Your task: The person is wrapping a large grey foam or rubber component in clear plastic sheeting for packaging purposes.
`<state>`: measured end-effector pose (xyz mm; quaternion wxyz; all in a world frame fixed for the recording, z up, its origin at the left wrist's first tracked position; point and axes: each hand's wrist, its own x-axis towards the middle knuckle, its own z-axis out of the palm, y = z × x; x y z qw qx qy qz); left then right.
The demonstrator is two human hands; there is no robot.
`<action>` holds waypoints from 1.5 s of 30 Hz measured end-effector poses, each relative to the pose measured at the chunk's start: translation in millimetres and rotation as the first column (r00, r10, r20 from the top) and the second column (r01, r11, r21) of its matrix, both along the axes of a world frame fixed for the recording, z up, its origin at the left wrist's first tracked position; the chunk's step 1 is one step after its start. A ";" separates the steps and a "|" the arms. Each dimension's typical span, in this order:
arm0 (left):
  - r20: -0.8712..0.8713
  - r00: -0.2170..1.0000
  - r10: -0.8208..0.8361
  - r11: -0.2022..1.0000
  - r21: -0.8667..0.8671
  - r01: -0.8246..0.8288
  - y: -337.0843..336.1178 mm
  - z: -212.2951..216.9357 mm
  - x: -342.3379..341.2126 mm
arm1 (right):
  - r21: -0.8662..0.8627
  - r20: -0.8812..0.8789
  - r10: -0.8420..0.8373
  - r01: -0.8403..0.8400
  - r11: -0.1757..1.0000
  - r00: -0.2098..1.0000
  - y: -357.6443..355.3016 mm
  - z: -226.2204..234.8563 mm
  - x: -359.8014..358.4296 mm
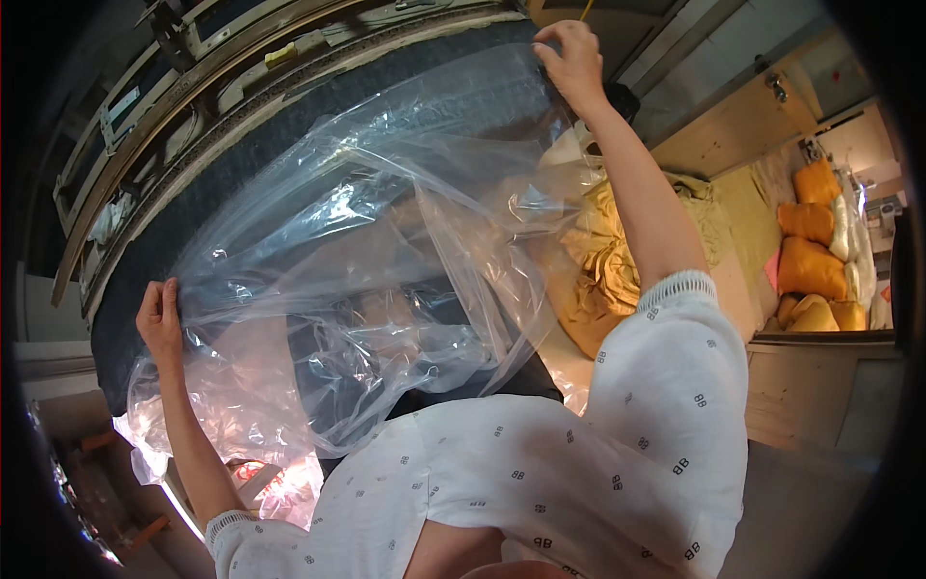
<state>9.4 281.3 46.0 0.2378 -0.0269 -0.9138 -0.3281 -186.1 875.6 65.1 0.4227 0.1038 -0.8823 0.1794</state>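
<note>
A large sheet of clear plastic film is stretched between my two hands, wrinkled and shiny, with its lower part hanging toward my body. My left hand pinches its edge at the left, fingers closed. At the far right corner my right hand grips the other end between thumb and fingers. Beneath the film lies a dark padded surface, its far edge curving across the view. Both arms are spread wide.
Behind the dark surface runs a long machine frame with rails and a small yellow piece. Yellow cloth is bunched at my right. Farther right, several orange bundles are stacked beside a wooden panel.
</note>
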 end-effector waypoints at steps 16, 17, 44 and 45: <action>0.000 1.000 0.004 1.000 -0.007 -0.004 -1.9 0.8 6.9 | -0.892 0.443 0.838 0.254 0.374 0.320 -37.6 34.7 115.4; 0.001 1.000 0.011 1.000 -0.007 -0.011 -2.3 0.6 7.8 | -0.921 0.386 0.811 0.236 0.310 0.440 -38.8 36.2 106.0; -0.164 0.978 0.133 0.968 -0.190 -0.163 -23.9 16.7 93.9 | 0.017 0.488 0.036 -0.051 0.999 0.872 -75.1 -1.3 -30.6; -0.221 0.966 0.133 0.907 -0.366 -0.209 -17.5 22.6 102.3 | 0.038 0.527 -0.002 -0.021 0.999 0.850 -77.0 2.3 -33.2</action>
